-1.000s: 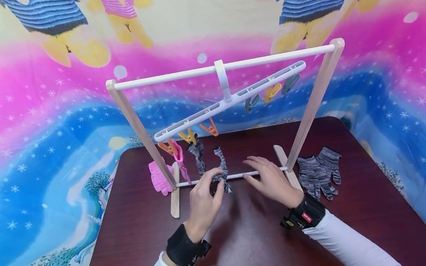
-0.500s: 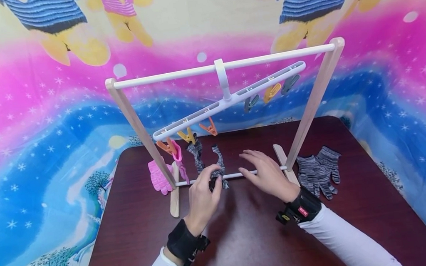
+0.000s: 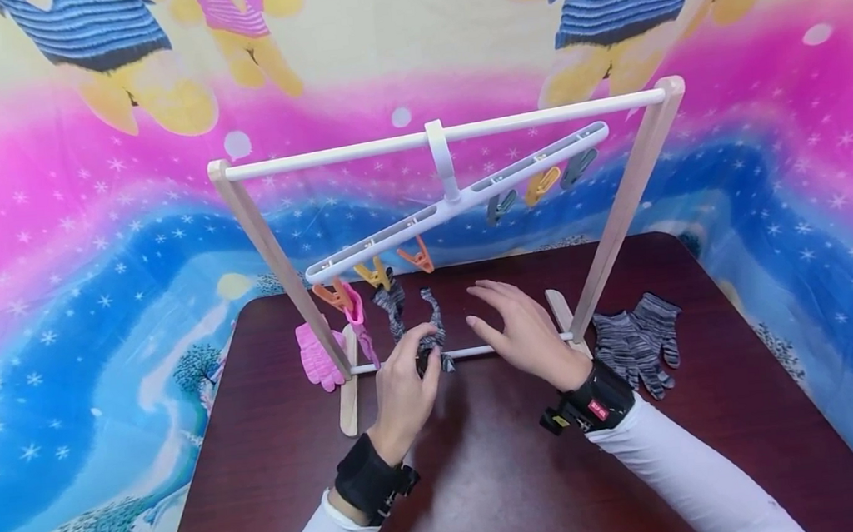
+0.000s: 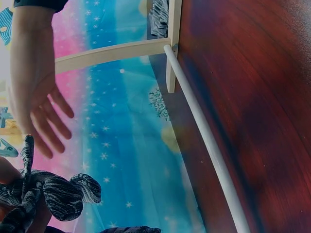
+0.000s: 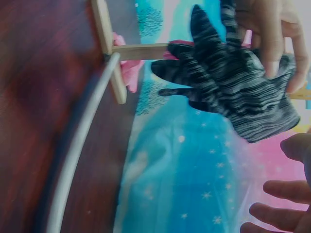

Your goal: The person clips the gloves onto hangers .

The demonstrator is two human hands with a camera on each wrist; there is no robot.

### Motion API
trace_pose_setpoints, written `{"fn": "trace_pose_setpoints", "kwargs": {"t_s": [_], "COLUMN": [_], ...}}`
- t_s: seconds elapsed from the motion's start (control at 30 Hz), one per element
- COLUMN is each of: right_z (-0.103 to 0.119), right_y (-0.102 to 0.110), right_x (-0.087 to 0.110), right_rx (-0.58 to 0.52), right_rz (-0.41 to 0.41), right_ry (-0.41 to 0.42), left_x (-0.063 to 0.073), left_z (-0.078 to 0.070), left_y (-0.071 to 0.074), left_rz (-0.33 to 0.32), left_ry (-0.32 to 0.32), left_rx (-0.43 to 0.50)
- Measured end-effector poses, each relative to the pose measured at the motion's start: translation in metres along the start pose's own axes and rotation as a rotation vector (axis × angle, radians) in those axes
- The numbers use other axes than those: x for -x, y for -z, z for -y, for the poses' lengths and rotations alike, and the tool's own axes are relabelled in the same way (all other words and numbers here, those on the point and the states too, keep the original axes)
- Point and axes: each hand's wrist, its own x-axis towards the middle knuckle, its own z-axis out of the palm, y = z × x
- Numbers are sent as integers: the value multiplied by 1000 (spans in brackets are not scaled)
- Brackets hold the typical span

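Observation:
My left hand pinches a black-and-grey knit glove between thumb and fingers. In the right wrist view the glove's fingers spread towards the left and its cuff faces lower right. Just right of it, my right hand is held with its fingers extended, apart from the glove. Above the held glove hangs an orange clothespin with nothing in it. To its left, a yellow clothespin grips another black-and-grey glove. An orange clothespin at the left end holds a pink glove.
A white clip hanger hangs tilted from the rack's top rod. Its right half carries grey and yellow clothespins. Black-and-grey gloves lie at the table's right, a pink glove at the left. The bottom rod crosses low.
My right hand has moved a little to the left and up, towards the held glove. The left hand, still gripping the glove, has risen slightly.

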Motion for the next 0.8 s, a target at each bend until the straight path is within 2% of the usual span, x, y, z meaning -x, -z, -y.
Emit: {"fn": "trace_pose_setpoints", "kwargs": {"t_s": [0.27, 0.57, 0.8], "right_z": [14, 35, 48], "right_y": [8, 16, 24], "right_x": [-15, -33, -47], "right_rx": [5, 4, -9], "right_rz": [-76, -94, -101], "right_ry": [45, 50, 47], "left_x": [-4, -7, -11], "left_z": [4, 5, 5], "left_y": [-3, -3, -4], "left_rz": [-14, -17, -29], "left_ry": [-3, 19, 2], "left_rx": [14, -5, -15]}}
